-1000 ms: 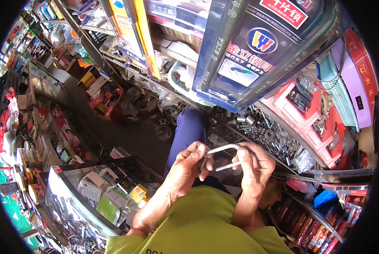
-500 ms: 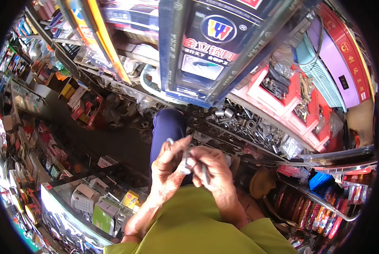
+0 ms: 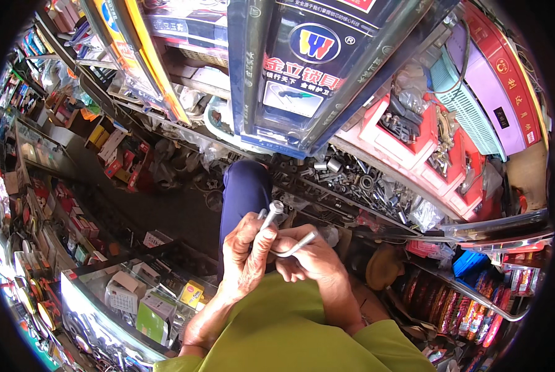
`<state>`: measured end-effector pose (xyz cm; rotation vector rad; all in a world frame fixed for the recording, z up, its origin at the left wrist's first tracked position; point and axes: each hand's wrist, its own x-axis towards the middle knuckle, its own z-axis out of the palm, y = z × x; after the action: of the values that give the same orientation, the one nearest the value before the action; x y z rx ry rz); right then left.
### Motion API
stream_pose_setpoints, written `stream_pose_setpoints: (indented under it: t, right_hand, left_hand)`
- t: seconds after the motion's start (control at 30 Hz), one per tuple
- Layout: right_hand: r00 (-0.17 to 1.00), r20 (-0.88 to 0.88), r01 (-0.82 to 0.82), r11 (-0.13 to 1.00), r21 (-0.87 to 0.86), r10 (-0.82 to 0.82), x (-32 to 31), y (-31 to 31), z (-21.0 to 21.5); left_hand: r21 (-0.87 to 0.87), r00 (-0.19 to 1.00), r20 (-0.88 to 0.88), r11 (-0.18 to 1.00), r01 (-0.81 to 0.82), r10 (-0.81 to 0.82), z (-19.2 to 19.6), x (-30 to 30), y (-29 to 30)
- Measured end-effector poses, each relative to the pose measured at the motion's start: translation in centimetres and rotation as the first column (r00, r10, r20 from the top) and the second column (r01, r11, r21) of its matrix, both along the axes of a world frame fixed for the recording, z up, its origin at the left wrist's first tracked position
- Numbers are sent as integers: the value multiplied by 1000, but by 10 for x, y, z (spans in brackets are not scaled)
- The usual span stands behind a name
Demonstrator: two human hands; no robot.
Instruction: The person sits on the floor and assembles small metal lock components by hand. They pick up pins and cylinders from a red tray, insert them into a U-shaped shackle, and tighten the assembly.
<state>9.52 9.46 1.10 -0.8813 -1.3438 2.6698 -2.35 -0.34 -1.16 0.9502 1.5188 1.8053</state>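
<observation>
Socket wrench (image 3: 276, 230) tilted upright | left hand (image 3: 245, 255), right hand (image 3: 314, 260) grip it | blue sign (image 3: 302, 68) above

left hand (image 3: 243, 257) + right hand (image 3: 311, 260) | grip bent metal socket wrench (image 3: 276, 230)

The left hand (image 3: 245, 254) and right hand (image 3: 311, 257) meet in the middle of the view, touching, with a bent metal wrench (image 3: 281, 232) between them; one end rises above the left hand, the other lies over the right hand's fingers. Beyond the hands, a trousered leg (image 3: 243, 192) runs forward. A glass counter (image 3: 113, 310) with boxes in it lies to the lower left. A tray of metal fittings (image 3: 352, 177) sits ahead to the right, and bins (image 3: 407, 133) stand behind it. A display board (image 3: 302, 68) hangs ahead, above the leg.
</observation>
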Motion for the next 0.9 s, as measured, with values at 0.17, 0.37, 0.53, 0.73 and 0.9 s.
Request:
stream_pose_setpoints:
  t: [0.17,0.37,0.53,0.73,0.9]
  right_hand:
    - [990,-61,143,886,441,-129,15,33,5]
    - [825,-395,564,646,515,-404,-12,26,29]
    - [904,-283,427,633,646,-320,-24,12,21]
    - [883,-371,449,744,495,-286,-21,13,26]
    - [818,-418,559,714,421,-394,-26,9,17]
  left_hand:
    - [-94,965,253,995,-40,63,6,7,-2]
    - [-110,974,222,994,-12,37,12,5,-1]
    - [-34,971,239,999,30,-21,6,8,-2]
    - [-37,966,254,998,58,-47,6,6,-3]
    - [-53,966,251,996,72,-57,9,7,-2]
